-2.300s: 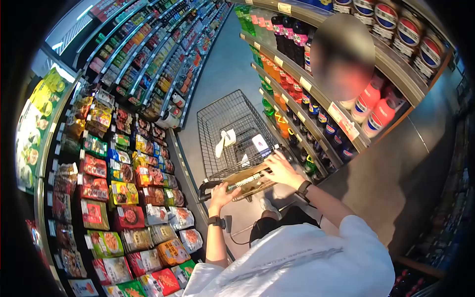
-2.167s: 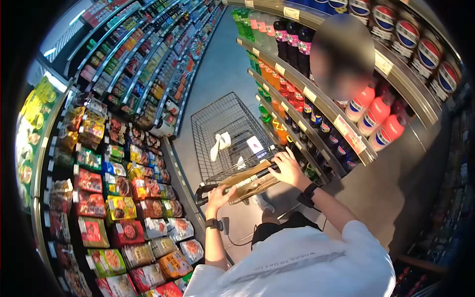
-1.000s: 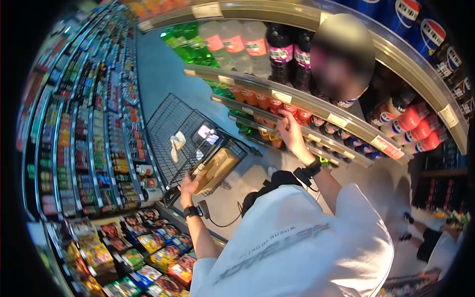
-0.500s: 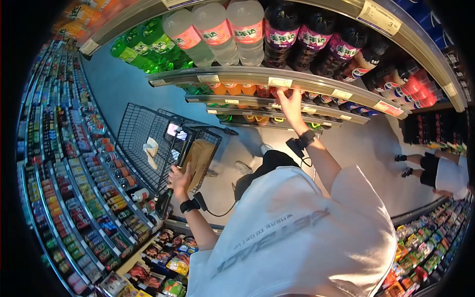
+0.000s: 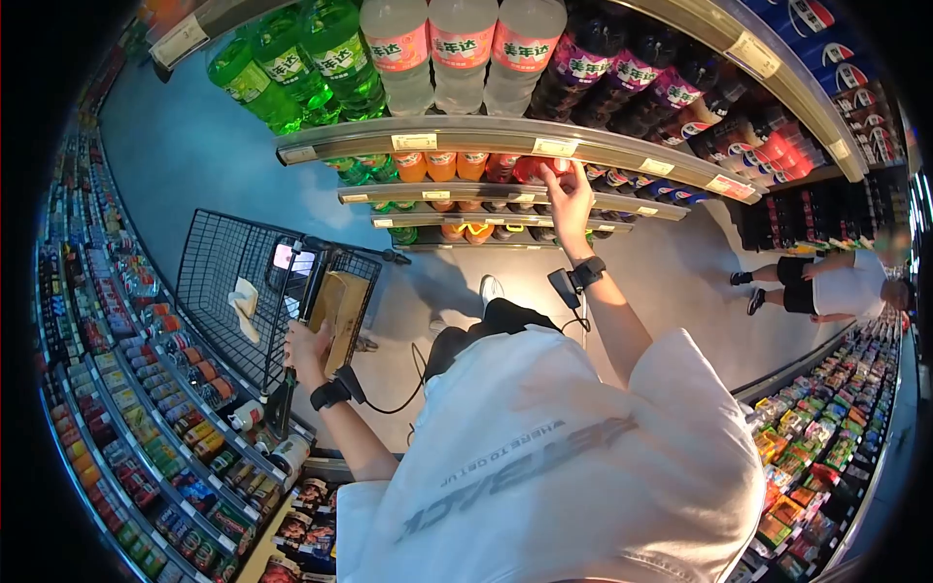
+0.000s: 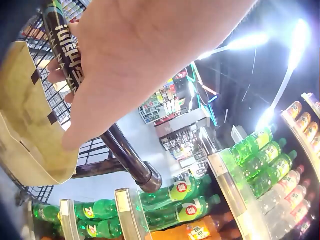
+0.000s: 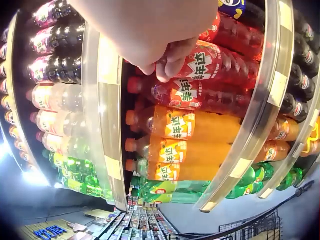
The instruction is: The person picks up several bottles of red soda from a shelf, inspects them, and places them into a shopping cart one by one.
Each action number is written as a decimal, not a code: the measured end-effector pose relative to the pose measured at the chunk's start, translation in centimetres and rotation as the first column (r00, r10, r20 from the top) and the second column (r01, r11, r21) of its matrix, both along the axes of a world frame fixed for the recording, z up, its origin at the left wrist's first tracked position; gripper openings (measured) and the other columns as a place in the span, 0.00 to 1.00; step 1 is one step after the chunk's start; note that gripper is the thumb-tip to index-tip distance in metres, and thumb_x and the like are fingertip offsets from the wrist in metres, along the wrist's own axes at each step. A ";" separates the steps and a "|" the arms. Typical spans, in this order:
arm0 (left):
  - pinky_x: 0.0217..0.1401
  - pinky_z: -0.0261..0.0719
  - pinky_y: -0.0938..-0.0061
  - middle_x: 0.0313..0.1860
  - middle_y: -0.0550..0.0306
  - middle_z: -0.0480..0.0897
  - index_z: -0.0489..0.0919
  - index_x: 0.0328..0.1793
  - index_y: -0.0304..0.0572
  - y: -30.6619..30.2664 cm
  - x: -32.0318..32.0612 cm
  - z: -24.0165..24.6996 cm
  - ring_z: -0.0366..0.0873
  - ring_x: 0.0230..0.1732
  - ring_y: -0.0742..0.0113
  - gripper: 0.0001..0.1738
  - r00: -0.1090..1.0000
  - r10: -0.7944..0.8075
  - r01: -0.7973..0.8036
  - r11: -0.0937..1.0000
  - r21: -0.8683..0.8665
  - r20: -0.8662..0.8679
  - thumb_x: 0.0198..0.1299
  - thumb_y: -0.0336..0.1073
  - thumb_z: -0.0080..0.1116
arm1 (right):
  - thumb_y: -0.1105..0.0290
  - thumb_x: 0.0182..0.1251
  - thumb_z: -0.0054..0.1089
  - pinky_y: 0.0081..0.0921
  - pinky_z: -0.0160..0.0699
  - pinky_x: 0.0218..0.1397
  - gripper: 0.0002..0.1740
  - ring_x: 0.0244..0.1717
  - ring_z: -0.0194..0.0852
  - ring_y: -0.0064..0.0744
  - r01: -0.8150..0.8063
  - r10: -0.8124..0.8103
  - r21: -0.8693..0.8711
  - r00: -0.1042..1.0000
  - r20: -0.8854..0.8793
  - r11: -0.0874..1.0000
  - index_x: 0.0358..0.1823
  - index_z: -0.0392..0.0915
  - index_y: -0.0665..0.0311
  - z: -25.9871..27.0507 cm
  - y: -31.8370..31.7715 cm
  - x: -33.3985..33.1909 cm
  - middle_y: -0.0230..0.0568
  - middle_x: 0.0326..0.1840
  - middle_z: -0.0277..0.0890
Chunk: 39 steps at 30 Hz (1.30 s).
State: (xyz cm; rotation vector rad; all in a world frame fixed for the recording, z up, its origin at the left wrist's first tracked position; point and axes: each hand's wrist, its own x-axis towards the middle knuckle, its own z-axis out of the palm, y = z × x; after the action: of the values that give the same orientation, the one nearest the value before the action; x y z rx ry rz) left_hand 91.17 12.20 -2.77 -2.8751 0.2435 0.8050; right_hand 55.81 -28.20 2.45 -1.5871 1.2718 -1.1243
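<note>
Leaving the cart handle point(image 6: 64, 40), the right hand point(image 5: 567, 189) now curls round a red bottle point(image 7: 220, 65). The left hand point(image 5: 306, 345) still grips it.

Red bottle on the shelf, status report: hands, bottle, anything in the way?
Left hand grips cart handle. Right hand curled on red bottle, bottle on shelf. Orange bottles packed alongside.

Drink shelves point(image 5: 466, 141) rise ahead; the shopping cart point(image 5: 233, 262) stands before them to the left, with shelves of cans point(image 5: 146, 389) beyond it. A cardboard sheet point(image 5: 342, 306) lies in the cart at the handle point(image 5: 282, 398) end — the left hand point(image 5: 306, 345) grips that handle. The right hand point(image 5: 569, 199) holds a soda bottle point(image 7: 210, 67) on the second shelf, under large bottles point(image 5: 457, 49).
</note>
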 end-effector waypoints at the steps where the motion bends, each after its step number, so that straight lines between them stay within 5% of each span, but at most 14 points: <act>1: 0.74 0.64 0.25 0.76 0.37 0.75 0.65 0.81 0.43 -0.4 0.7 0.4 0.72 0.78 0.38 0.52 0.999 0.016 -0.016 1.000 -0.007 -0.040 0.61 0.70 0.66 | 0.65 0.71 0.77 0.18 0.71 0.35 0.18 0.28 0.70 0.13 0.037 -0.037 -0.034 0.999 0.011 0.999 0.56 0.83 0.65 -0.6 0.1 -0.4 0.26 0.27 0.80; 5: 0.74 0.72 0.34 0.73 0.34 0.80 0.71 0.78 0.38 -1.8 2.1 1.4 0.80 0.73 0.39 0.51 0.994 0.036 -0.036 0.999 0.004 -0.100 0.61 0.69 0.67 | 0.71 0.66 0.79 0.24 0.77 0.40 0.16 0.34 0.76 0.20 0.064 -0.072 -0.205 0.997 -0.034 0.977 0.54 0.87 0.64 -1.7 0.9 -2.0 0.32 0.37 0.83; 8: 0.68 0.81 0.50 0.66 0.26 0.83 0.74 0.70 0.26 -2.4 0.4 4.2 0.82 0.68 0.33 0.48 0.992 -0.080 0.065 0.987 -0.144 -0.098 0.64 0.67 0.65 | 0.72 0.62 0.81 0.24 0.79 0.43 0.19 0.35 0.78 0.25 -0.078 0.021 -0.352 0.986 -0.163 0.933 0.55 0.87 0.64 0.6 2.6 -2.9 0.36 0.40 0.83; 11: 0.66 0.81 0.52 0.64 0.28 0.84 0.73 0.72 0.26 -4.1 2.0 5.2 0.83 0.66 0.35 0.45 0.959 -0.198 0.091 0.892 -0.442 -0.202 0.68 0.63 0.65 | 0.70 0.58 0.85 0.29 0.82 0.51 0.23 0.44 0.82 0.33 -0.145 -0.020 -0.540 0.957 -0.288 0.829 0.55 0.88 0.65 4.3 2.8 -3.4 0.41 0.44 0.81; 13: 0.67 0.78 0.58 0.64 0.31 0.84 0.71 0.78 0.30 -6.7 1.5 5.6 0.83 0.65 0.42 0.36 0.944 -0.326 0.269 0.680 -0.682 0.047 0.77 0.52 0.61 | 0.70 0.55 0.87 0.35 0.83 0.56 0.26 0.50 0.83 0.39 -0.141 -0.012 -0.577 0.967 -0.253 0.805 0.56 0.88 0.65 7.1 3.3 -3.1 0.44 0.51 0.81; 15: 0.70 0.79 0.56 0.66 0.27 0.81 0.74 0.75 0.27 -10.4 -1.9 11.0 0.81 0.68 0.37 0.38 0.862 -0.419 0.470 0.451 -0.759 0.284 0.75 0.55 0.64 | 0.71 0.63 0.82 0.33 0.84 0.62 0.24 0.55 0.85 0.34 -0.172 0.196 -0.211 0.976 0.098 0.962 0.59 0.86 0.72 6.9 3.4 -3.5 0.41 0.56 0.83; 17: 0.71 0.78 0.58 0.68 0.33 0.82 0.75 0.76 0.33 -13.7 -5.6 16.9 0.82 0.68 0.40 0.35 0.836 -0.523 0.369 0.313 -0.875 0.166 0.75 0.51 0.66 | 0.73 0.73 0.74 0.31 0.82 0.70 0.24 0.62 0.85 0.31 -0.282 0.268 0.005 0.918 0.292 0.960 0.66 0.80 0.76 9.8 4.7 -3.5 0.44 0.61 0.85; 19: 0.75 0.76 0.60 0.67 0.39 0.84 0.74 0.79 0.36 -16.2 -8.0 19.1 0.81 0.70 0.51 0.31 0.745 -0.664 0.307 0.256 -0.917 0.064 0.76 0.44 0.65 | 0.73 0.74 0.73 0.32 0.81 0.71 0.25 0.63 0.85 0.32 -0.299 0.289 -0.025 0.890 0.354 0.954 0.68 0.79 0.75 11.9 5.8 -3.2 0.47 0.63 0.85; 22: 0.76 0.76 0.59 0.72 0.42 0.80 0.69 0.83 0.39 -18.8 -11.6 20.4 0.80 0.71 0.52 0.39 0.515 -0.820 0.373 -0.049 -0.926 0.251 0.70 0.43 0.72 | 0.72 0.79 0.67 0.34 0.82 0.71 0.23 0.64 0.85 0.34 -0.345 0.328 -0.057 0.807 0.490 0.937 0.69 0.78 0.74 13.9 6.7 -2.4 0.49 0.62 0.85; 27: 0.70 0.79 0.57 0.68 0.37 0.82 0.70 0.79 0.32 -20.9 -16.5 21.2 0.82 0.69 0.47 0.46 0.497 -0.816 0.299 -0.158 -0.941 0.295 0.65 0.54 0.77 | 0.61 0.86 0.58 0.37 0.85 0.70 0.25 0.64 0.86 0.39 -0.401 0.369 -0.132 0.602 0.708 0.907 0.73 0.74 0.72 19.0 8.2 0.2 0.51 0.60 0.85; 30: 0.70 0.80 0.59 0.63 0.40 0.86 0.72 0.76 0.30 -20.8 -17.7 22.1 0.85 0.66 0.49 0.45 0.427 -0.904 0.048 -0.003 -0.999 0.023 0.63 0.53 0.78 | 0.56 0.87 0.54 0.38 0.85 0.69 0.28 0.64 0.86 0.40 -0.385 0.416 -0.209 0.602 0.682 0.899 0.75 0.72 0.71 20.4 8.3 0.6 0.51 0.62 0.85; 34: 0.61 0.87 0.60 0.57 0.42 0.89 0.76 0.73 0.33 -20.7 -18.8 23.6 0.91 0.57 0.51 0.44 0.497 -0.856 0.062 -0.128 -0.990 0.142 0.56 0.48 0.85 | 0.54 0.88 0.53 0.39 0.83 0.71 0.32 0.66 0.84 0.41 -0.420 0.497 -0.276 0.629 0.598 0.864 0.81 0.65 0.69 21.9 8.5 0.6 0.54 0.67 0.82; 37: 0.57 0.89 0.61 0.57 0.42 0.89 0.78 0.71 0.33 -20.7 -18.8 24.1 0.92 0.53 0.51 0.45 0.615 -0.713 0.232 -0.246 -0.941 0.337 0.49 0.44 0.88 | 0.48 0.85 0.55 0.44 0.78 0.75 0.43 0.74 0.77 0.48 -0.411 0.523 -0.330 0.738 0.427 0.850 0.88 0.51 0.66 22.4 9.4 0.6 0.60 0.74 0.76; 39: 0.57 0.89 0.61 0.58 0.41 0.89 0.79 0.71 0.33 -20.8 -18.6 24.3 0.91 0.54 0.51 0.46 0.660 -0.585 0.355 -0.309 -0.882 0.471 0.47 0.44 0.89 | 0.52 0.82 0.61 0.45 0.78 0.76 0.45 0.74 0.77 0.49 -0.460 0.546 -0.303 0.761 0.350 0.835 0.88 0.49 0.65 22.0 9.8 0.4 0.59 0.76 0.73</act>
State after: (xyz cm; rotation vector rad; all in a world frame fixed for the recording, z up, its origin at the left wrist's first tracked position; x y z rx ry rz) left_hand 72.55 -8.56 21.58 -2.7686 3.1399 0.7409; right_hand 56.20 -18.40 24.47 -1.5803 0.4029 -1.1726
